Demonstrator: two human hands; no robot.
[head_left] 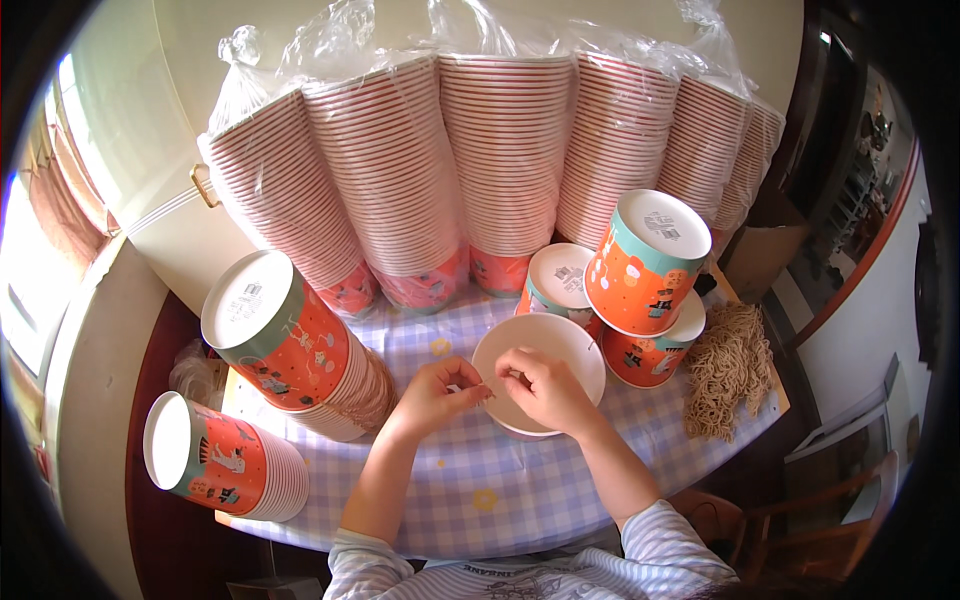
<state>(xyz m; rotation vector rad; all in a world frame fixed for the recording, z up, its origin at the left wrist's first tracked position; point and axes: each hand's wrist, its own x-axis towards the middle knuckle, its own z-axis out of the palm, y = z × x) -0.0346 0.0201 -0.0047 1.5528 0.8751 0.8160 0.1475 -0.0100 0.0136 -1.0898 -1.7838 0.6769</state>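
Head view: both hands meet over a white paper bowl at centre. Left hand and right hand fingertips pinched; held thing too small to tell. Bundle of tan strings at 3 o'clock.

Open bowl centre on table, bagged stacks behind, twine bundle right.

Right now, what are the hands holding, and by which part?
Both hands, left hand and right hand, pinch something thin and small between fingertips over the white cup; too small to identify. Neither grips the cup itself.
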